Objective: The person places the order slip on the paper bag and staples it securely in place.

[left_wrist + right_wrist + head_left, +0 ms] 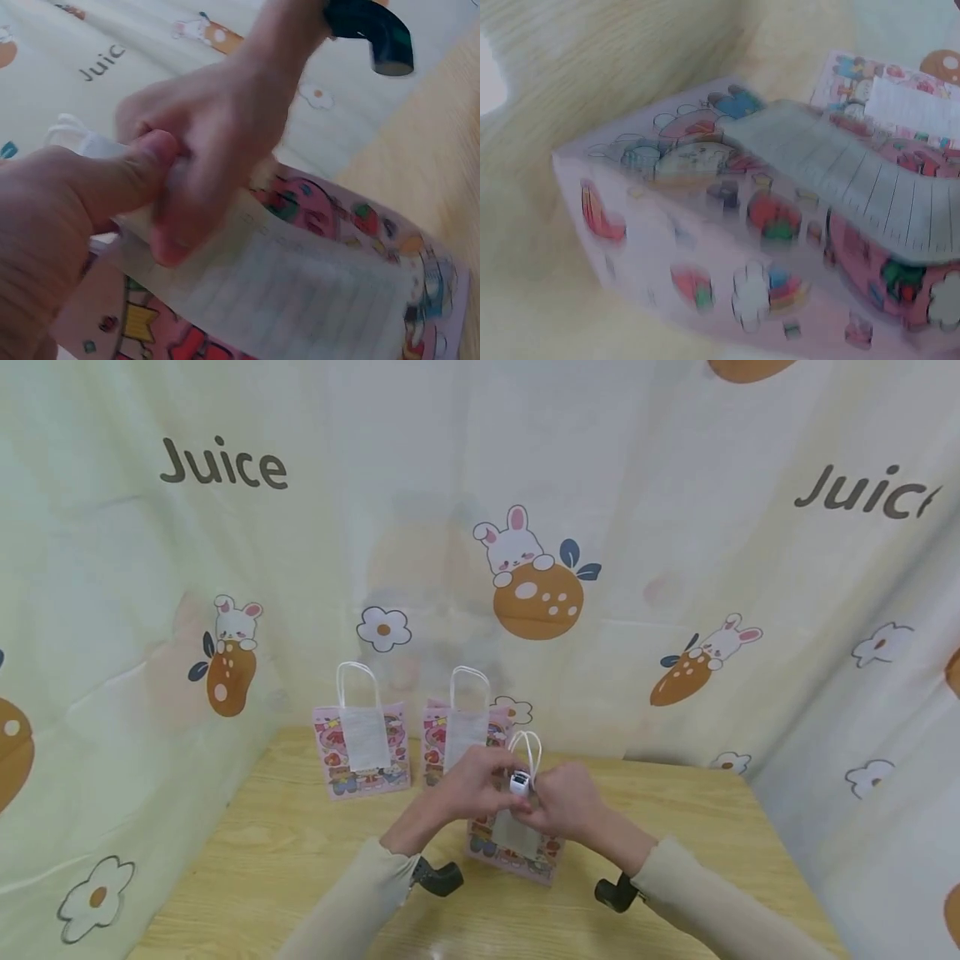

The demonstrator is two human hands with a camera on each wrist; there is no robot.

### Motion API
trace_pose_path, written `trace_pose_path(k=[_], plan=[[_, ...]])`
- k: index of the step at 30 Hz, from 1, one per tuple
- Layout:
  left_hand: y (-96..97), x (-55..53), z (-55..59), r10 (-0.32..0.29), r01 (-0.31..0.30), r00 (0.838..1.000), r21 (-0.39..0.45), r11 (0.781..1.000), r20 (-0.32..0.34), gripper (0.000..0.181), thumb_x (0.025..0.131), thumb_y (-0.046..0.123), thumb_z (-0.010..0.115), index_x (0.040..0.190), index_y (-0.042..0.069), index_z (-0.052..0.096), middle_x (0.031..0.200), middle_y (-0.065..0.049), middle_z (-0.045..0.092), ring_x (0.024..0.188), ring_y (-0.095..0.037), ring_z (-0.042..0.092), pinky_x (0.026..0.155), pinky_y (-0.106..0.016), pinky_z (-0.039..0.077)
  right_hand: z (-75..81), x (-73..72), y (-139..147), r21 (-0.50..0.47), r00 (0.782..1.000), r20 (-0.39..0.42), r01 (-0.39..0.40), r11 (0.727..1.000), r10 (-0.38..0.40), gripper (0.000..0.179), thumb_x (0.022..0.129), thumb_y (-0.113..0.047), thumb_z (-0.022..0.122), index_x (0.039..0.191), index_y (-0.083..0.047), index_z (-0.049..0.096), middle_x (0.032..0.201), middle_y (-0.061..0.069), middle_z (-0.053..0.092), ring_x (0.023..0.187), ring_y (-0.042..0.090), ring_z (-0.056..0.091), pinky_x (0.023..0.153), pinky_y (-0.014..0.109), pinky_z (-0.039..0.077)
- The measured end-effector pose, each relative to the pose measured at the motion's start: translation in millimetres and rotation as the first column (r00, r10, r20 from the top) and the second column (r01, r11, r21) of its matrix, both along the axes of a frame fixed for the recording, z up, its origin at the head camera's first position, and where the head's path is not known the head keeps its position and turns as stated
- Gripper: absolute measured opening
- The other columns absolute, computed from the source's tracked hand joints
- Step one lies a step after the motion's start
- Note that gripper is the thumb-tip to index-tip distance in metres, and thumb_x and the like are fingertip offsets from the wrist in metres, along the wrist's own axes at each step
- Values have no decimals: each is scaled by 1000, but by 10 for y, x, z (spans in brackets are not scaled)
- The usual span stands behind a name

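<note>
In the head view, a pink cartoon-print paper bag (483, 858) with white twisted handles (534, 745) stands tilted on the table. A white paper slip (315, 300) printed with lines hangs down its front. At the bag's top, my left hand (474, 783) pinches a small white boxy object (519, 782) with a dark end, stapler-like in shape. My right hand (566, 802) meets it from the other side, thumb pressed on the slip's upper end and fingers curled at the bag's top edge. The right wrist view shows the bag's side (660, 255), blurred, with the slip bowed outward.
Behind, another pink bag (401, 727) with its own slip (365, 739) stands at the left. A further bag (433, 735) stands beside it, partly hidden by my left hand. The wooden table (300, 860) is enclosed by a printed curtain (315, 552) at the back and sides.
</note>
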State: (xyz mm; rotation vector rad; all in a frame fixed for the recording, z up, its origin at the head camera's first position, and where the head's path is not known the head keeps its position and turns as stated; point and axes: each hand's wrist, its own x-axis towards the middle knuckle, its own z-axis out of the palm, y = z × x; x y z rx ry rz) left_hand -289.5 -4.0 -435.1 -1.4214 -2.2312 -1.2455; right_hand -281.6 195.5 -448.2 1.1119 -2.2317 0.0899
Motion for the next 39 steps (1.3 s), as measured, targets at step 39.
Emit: trace_pose_path(k=[39], plan=[[-842,602,1,259,-273,959,135,953,112,39,75,24,85,111,21,70,109,8,68,102,-13,60,85,-41,50,324,19,430,-408,716,691,265,873,106,17,92,-22,70,90,-6,75,78,-1,70,57,10,57,49,27,48]])
